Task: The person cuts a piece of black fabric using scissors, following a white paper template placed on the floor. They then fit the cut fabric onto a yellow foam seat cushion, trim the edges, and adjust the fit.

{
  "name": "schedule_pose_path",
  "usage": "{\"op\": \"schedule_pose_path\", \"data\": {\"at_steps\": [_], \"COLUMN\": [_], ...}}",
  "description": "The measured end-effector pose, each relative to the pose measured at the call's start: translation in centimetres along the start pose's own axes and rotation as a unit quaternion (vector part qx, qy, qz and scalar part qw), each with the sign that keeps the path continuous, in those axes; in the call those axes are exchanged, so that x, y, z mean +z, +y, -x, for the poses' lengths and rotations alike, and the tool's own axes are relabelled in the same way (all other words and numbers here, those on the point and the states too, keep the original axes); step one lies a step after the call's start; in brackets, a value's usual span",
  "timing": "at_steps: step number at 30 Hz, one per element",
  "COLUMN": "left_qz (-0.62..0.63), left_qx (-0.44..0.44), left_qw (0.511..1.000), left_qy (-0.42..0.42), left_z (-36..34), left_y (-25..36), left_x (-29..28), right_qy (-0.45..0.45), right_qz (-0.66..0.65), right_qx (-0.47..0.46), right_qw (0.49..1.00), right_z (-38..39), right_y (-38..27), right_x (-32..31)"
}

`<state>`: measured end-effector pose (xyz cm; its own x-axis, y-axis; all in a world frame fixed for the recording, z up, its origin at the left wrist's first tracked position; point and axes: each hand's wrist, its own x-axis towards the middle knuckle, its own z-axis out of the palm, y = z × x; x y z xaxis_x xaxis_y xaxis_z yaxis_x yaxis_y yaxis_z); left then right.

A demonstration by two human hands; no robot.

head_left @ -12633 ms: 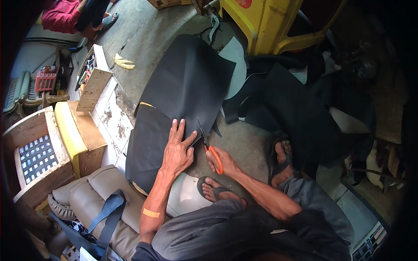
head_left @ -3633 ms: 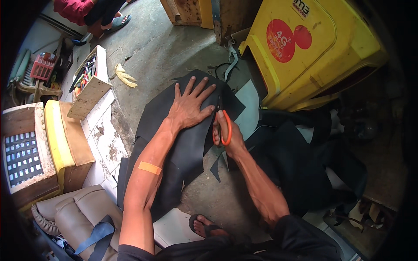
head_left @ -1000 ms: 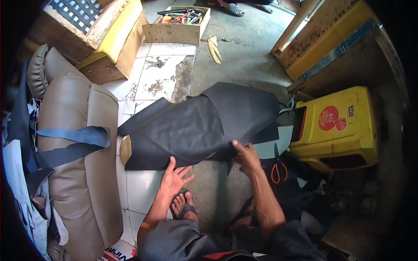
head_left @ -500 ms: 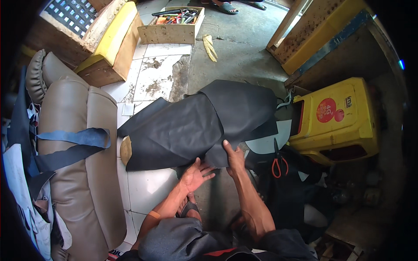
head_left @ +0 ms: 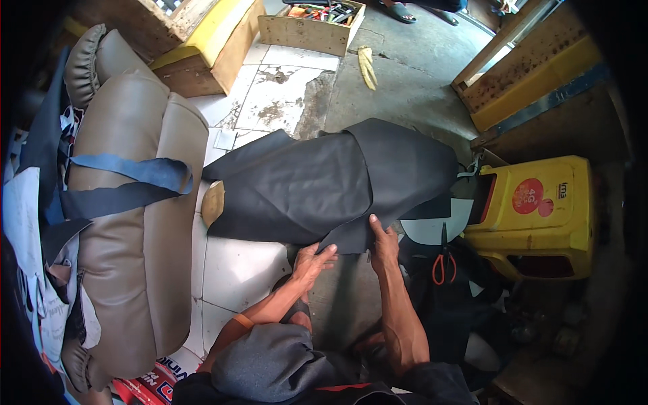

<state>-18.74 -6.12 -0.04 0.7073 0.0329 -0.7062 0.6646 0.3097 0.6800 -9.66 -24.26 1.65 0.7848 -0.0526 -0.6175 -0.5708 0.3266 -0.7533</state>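
Note:
A large black vinyl sheet point(head_left: 304, 182) lies over a long seat-shaped form in front of me; a tan piece point(head_left: 213, 203) shows at its left end. My right hand point(head_left: 384, 244) grips the near edge, its thumb pressed on top and its fingers mostly hidden underneath. Just left of it, my left hand point(head_left: 309, 264) is at the corner of a small flap, its digits drawn together at the edge. Scissors with orange handles point(head_left: 443, 267) rest on dark material to the right of my right hand, beside a pale rounded piece point(head_left: 426, 231).
A brown padded cushion point(head_left: 118, 223) with blue and black strips stands on the left. A yellow plastic box point(head_left: 540, 209) is on the right. Farther off are a wooden tool box point(head_left: 304, 35), a yellow cloth point(head_left: 366, 67) and a person's sandaled foot point(head_left: 401, 12).
My left hand has turned and drawn its spread fingers in at the flap's edge. My right hand keeps its hold. The whole view has shifted, so things appear farther right.

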Motion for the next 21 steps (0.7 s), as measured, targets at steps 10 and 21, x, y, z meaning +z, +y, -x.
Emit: {"op": "schedule_pose_path", "data": {"at_steps": [10, 21], "left_qz": [-0.110, -0.168], "left_qx": [0.053, 0.039], "left_qw": [0.989, 0.976], "left_qy": [0.089, 0.133], "left_z": [-2.1, -3.3], "left_y": [-1.9, -1.4], "left_x": [-2.2, -2.5], "right_qy": [0.110, -0.047], "right_qz": [0.540, 0.731], "right_qx": [-0.118, -0.327], "right_qw": [0.826, 0.597], "right_z": [2.1, -9.4], "right_y": [-6.7, -11.0], "right_x": [0.0, 2.8]}}
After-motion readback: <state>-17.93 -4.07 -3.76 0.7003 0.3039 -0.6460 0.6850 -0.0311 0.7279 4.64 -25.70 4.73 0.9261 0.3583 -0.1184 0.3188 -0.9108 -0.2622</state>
